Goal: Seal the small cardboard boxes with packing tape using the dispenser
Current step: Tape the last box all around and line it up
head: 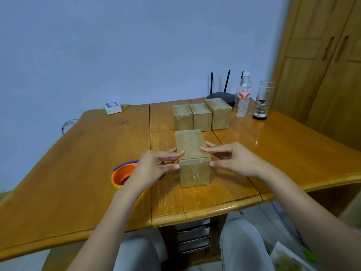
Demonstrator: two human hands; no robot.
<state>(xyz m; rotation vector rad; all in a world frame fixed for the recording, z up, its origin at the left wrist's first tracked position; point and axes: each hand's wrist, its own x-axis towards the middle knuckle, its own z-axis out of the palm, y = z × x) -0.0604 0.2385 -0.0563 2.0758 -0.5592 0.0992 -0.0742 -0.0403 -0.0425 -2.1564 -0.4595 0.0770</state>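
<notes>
- The near box [192,157] sits right between my two hands; its long side runs away from me, and the flap seam runs the same way.
- My left hand [156,165] touches the box's left top edge with straight fingers; my right hand [226,158] does the same on the right top edge; neither hand is wrapped round anything, they just press.
- I see shiny tape on the box's near face; I cannot tell if tape covers the whole top seam.
- The tape dispenser [123,176] lies just under and behind my left hand, so I think that hand is nearer to pick it up.
- Three more boxes [201,116] stand in a row past my fingertips; a water bottle [242,94] and a glass jar [262,99] stand farther off past my right hand; nothing blocks the way to the dispenser.
</notes>
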